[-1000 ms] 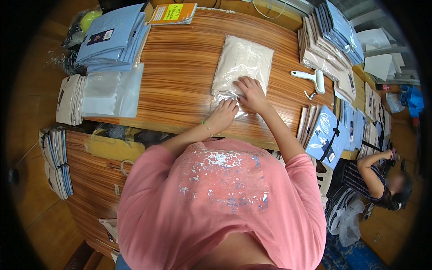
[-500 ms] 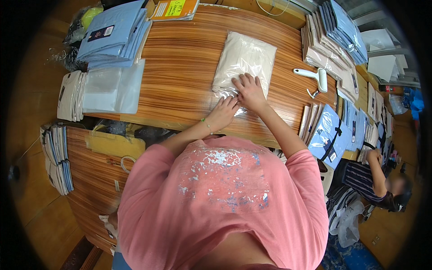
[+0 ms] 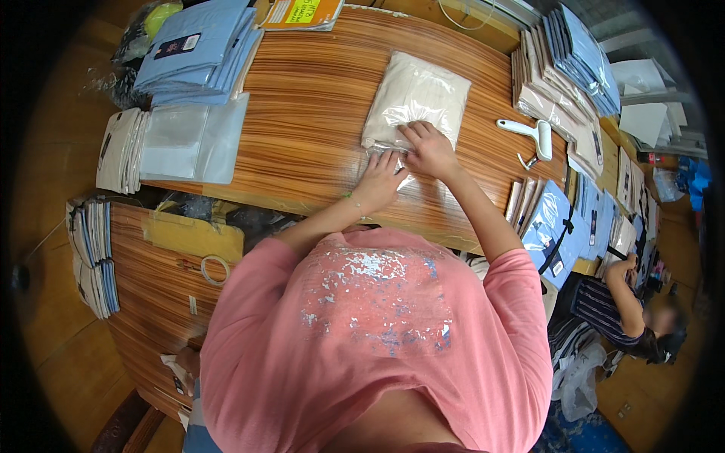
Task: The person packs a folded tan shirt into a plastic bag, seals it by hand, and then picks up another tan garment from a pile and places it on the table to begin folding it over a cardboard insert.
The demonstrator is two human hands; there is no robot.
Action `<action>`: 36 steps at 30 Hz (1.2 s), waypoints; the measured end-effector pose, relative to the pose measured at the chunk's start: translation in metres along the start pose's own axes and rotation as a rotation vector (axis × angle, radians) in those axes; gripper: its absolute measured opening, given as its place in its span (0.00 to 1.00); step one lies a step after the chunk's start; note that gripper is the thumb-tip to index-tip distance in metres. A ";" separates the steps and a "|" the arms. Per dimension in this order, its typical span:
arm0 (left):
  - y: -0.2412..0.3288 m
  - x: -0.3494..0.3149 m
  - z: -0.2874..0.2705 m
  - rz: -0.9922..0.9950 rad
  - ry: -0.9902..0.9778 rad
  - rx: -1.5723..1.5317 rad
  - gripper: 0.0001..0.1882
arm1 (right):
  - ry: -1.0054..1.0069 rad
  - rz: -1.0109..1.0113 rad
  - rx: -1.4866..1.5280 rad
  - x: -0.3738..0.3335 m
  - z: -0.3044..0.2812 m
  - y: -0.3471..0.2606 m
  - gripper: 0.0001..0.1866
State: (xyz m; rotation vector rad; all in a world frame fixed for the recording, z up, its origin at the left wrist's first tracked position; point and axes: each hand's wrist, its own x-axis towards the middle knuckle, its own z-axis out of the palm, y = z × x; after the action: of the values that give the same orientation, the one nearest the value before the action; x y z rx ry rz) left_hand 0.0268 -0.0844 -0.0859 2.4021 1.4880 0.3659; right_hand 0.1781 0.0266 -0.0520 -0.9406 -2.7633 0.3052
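A folded beige garment [image 3: 423, 90] in a clear plastic bag lies slightly turned on the striped wooden table in front of me. My left hand [image 3: 380, 183] rests at the bag's near end, its fingers spread over the loose clear plastic flap [image 3: 411, 181]. Just to its right, my right hand [image 3: 432, 153] presses on the bag's near edge with bent, parted fingers. The two hands are close together, and neither appears to grip anything. What lies under the palms is hidden.
A white lint roller [image 3: 540, 140] lies right of the bag. Stacks of bagged beige garments [image 3: 555, 106] and blue garments [image 3: 196, 53] stand on both sides. Clear empty bags [image 3: 200, 143] lie at the left. A co-worker in a striped top [image 3: 604, 306] handles garments at the far right.
My left fingers have spread on the flap and my right hand has shifted slightly right. The whole scene is turned a little as my head moved.
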 end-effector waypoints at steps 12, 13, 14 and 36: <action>0.006 0.023 0.004 -0.176 -0.014 0.118 0.38 | 0.074 -0.020 -0.006 0.007 -0.008 0.006 0.28; 0.005 0.023 0.005 -0.180 -0.018 0.115 0.38 | 0.070 -0.012 -0.006 0.006 -0.007 0.005 0.28; 0.004 0.023 0.005 -0.183 -0.021 0.112 0.39 | 0.067 -0.004 -0.008 0.006 -0.007 0.005 0.29; -0.016 0.008 0.005 -0.157 0.079 -0.019 0.38 | 0.106 0.152 0.001 0.003 0.015 -0.001 0.27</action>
State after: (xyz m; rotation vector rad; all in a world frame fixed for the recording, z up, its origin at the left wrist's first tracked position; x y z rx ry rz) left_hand 0.0191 -0.0706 -0.0958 2.2613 1.6872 0.4416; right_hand 0.1717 0.0260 -0.0654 -1.1355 -2.6015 0.2718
